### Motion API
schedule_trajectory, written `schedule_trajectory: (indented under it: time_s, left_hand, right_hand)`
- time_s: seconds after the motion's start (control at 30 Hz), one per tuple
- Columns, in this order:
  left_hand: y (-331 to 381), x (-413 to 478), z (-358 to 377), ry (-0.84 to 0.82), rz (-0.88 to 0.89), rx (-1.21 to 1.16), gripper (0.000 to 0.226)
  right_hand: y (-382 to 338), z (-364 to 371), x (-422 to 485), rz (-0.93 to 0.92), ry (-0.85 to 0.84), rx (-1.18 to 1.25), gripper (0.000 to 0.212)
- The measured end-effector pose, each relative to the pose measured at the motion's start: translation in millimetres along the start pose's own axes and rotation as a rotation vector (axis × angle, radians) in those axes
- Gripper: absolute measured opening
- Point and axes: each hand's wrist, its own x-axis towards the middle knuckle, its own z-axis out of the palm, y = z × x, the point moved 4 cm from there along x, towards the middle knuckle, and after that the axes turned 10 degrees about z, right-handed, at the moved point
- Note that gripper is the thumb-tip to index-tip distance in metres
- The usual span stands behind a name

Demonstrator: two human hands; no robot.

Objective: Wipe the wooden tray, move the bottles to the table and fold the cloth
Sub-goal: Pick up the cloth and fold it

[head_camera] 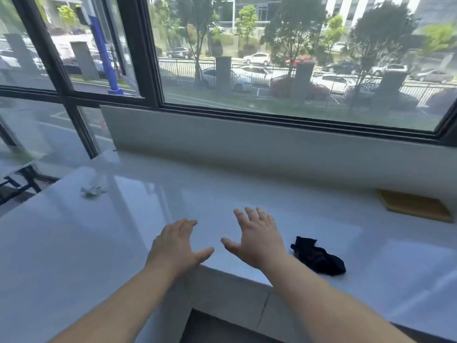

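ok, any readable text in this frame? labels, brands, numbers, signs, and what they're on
None readable.
Dark cloth: no label or print visible.
Wooden tray: bare surface, no markings.
White countertop: nothing printed; the small pale object on it is too blurred to tell.
Parked cars outside the window: plates too small and blurred to read.

The bench [247, 194] is glossy white with pale blue reflections, unpatterned. The cloth [319, 258] on it is plain black. The tray [415, 205] at the far right is light yellow-brown wood. A small crumpled scrap [93, 190] at the left is white. The window frame [146, 70] is black, and the sill wall [247, 144] under it is plain pale grey. Outside, a post [106, 58] is bright blue.
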Motion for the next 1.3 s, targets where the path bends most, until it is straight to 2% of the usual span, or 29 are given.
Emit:
schedule_trajectory:
  time_s: [0.3,0.53,0.7,0.9,1.1,1.17,1.3]
  left_hand:
    - [170.7,99.0,98.1,-0.143,0.16,-0.001,0.096]
    - [240.1,149.5,166.5,-0.274,0.25,0.064,0.083]
    - [244.5,175.7,221.6,-0.397,0.32,0.111,0.067]
    - [228.9,202.8,277.7,-0.529,0.427,0.134,0.052]
    - [214.5,242.7,315.6,-0.576,0.6,0.218,0.027]
    - [212.1,253.6,320.2,-0.595,0.629,0.171,0.021]
    - [216.3,267.9,308.8,-0.587,0.58,-0.106,0.016]
  right_hand:
    - [232.5,-18.0,16.3,0.27,-0.023,-0.01,0.091]
    - [330.9,1.5,15.6,0.367,-0.074,-0.02,0.086]
    - [349.9,51.4,26.2,0.395,-0.184,-0.062,0.072]
    - [337.8,99.1,37.0,0.417,-0.277,-0.05,0.058]
    - [326.5,127.8,58.1,0.481,-0.315,-0.051,0.047]
    - [325.7,129.3,65.1,0.492,-0.321,-0.061,0.048]
    - [324.5,122.8,71.8,0.528,-0.325,-0.057,0.059]
